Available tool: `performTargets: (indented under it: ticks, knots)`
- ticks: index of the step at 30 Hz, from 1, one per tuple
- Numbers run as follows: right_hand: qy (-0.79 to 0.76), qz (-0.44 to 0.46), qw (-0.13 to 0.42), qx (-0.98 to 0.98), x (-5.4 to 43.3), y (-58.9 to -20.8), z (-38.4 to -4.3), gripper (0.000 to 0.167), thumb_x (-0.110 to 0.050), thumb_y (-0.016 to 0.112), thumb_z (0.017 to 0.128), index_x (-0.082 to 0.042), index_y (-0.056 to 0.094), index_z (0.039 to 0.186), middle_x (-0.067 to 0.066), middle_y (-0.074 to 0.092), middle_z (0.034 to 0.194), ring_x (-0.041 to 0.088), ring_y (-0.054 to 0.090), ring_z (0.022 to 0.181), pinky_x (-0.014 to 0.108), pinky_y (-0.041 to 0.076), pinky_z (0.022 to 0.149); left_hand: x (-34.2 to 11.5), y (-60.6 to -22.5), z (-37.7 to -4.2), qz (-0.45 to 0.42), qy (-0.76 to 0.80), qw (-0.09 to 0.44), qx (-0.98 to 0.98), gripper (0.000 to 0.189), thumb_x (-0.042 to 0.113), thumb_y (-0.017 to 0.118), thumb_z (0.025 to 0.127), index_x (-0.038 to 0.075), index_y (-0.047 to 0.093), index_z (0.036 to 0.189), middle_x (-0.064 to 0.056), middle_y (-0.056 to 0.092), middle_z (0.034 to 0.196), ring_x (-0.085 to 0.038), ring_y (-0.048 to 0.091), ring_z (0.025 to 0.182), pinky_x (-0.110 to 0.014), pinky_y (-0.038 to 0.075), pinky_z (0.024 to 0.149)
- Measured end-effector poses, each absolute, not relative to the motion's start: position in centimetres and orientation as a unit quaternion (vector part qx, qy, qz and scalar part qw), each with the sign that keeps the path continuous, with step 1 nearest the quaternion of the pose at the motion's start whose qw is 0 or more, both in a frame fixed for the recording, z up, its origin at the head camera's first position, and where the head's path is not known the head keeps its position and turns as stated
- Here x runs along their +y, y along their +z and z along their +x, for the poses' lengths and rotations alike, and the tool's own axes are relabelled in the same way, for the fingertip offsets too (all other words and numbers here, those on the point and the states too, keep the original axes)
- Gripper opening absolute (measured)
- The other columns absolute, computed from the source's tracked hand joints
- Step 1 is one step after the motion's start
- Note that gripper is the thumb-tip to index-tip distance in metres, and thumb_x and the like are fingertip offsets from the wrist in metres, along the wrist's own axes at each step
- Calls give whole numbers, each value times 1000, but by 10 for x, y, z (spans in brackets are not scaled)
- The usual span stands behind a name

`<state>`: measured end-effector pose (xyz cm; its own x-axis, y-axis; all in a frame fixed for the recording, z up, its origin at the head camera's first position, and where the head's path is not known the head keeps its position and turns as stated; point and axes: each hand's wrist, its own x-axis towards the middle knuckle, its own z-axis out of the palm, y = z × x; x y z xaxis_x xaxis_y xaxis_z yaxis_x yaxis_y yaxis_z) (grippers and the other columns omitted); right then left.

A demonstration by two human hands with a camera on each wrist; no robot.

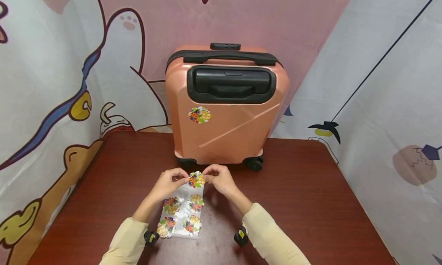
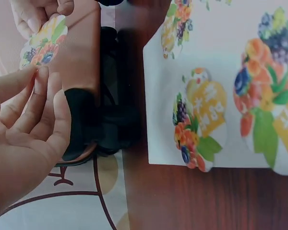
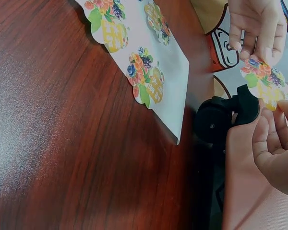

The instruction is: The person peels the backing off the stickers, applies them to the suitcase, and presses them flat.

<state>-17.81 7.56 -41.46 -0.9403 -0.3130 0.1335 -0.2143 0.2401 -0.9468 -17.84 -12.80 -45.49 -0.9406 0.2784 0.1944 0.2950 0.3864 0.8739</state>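
Note:
Between my two hands, a round fruit-print sticker (image 1: pixel 196 179) is held up by its opposite edges. My left hand (image 1: pixel 168 184) pinches one side between thumb and finger, and my right hand (image 1: pixel 221 179) pinches the other. Both wrist views show the sticker (image 2: pixel 45 43) apart from the backing sheet. Below it on the table lies the white sticker sheet (image 1: pixel 183 229), which carries several more fruit stickers (image 3: pixel 145 76). Behind my hands stands a pink-orange suitcase (image 1: pixel 228 134), upright, with one similar round sticker (image 1: pixel 199 115) on its upper left face.
The suitcase has a black handle recess (image 1: pixel 231 84) and black wheels (image 1: pixel 254 163) at its base. It stands toward the back of the dark red wooden table (image 1: pixel 304 203). A printed cloth (image 1: pixel 262 19) hangs behind and at the sides.

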Motion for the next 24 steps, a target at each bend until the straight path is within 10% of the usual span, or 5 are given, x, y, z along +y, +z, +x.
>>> performTargets:
  ticks: [24]
  knots:
    - [-624, -137, -14, 770, 68, -373, -198, 8, 10, 61, 78, 15, 59, 84, 29, 59, 76, 39, 57, 68, 31, 49, 58, -111, -405, -197, -93, -524, 149, -833, 5, 8, 67, 82, 3, 65, 83, -7, 66, 80, -20, 59, 73, -31, 47, 68]
